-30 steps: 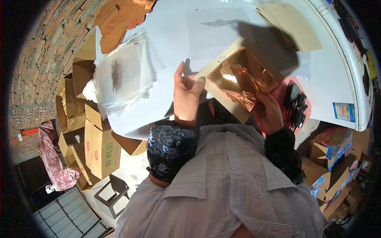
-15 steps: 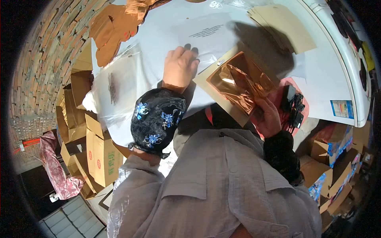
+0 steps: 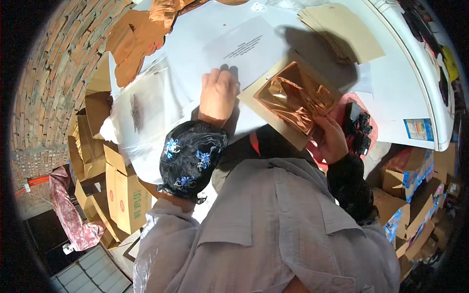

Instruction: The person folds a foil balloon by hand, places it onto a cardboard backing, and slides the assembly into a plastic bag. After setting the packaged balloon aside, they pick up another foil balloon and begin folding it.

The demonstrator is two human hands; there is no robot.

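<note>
My left hand [image 3: 218,95] is closed, its fingers curled down at the near edge of a clear plastic bag [image 3: 254,61] with several lines of dark print. The bag lies flat on the white table; my fingertips are hidden under the knuckles. In my right hand [image 3: 333,139] is a beige card [image 3: 251,96] with a shiny copper-coloured foil piece [image 3: 288,93] on top. My thumb rests over the near right corner of the foil, and the other fingers are mostly out of sight beneath the card. The foil is creased and reflects light.
A stack of clear bags [image 3: 151,105] lies left, below copper foil sheets [image 3: 132,41]. Beige cards [image 3: 344,31] are fanned out at the back right. Black adapters [image 3: 359,124] sit on a pink bag [image 3: 369,105]. Cardboard boxes [image 3: 127,195] stand beside the table.
My left hand has drawn slightly toward me, and the printed bag has slid and turned with it. The foil and card in my right hand have tilted a little.
</note>
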